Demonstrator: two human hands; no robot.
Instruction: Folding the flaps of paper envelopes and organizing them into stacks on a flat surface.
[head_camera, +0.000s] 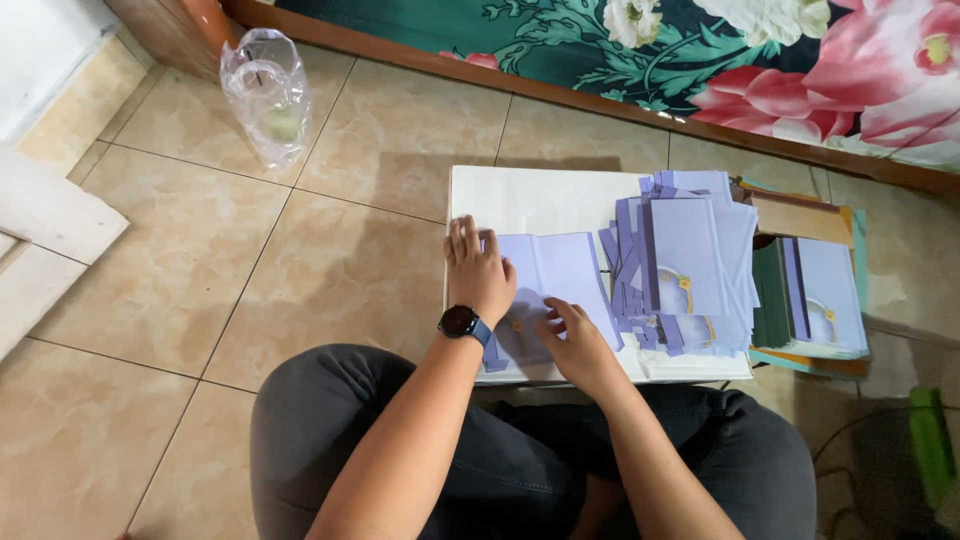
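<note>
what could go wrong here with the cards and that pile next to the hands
The purple pile is fanned and uneven, close to the right hand; a nudge could probably slide it off the white board. The left hand presses flat on the open card; shifting might crease it crooked.

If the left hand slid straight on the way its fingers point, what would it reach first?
The left hand lies flat on the open lilac card, fingers pointing away from the body. Straight on it would likely cross only bare white board, then the board's far edge and tiled floor. The lilac stack sits well to its right.
</note>
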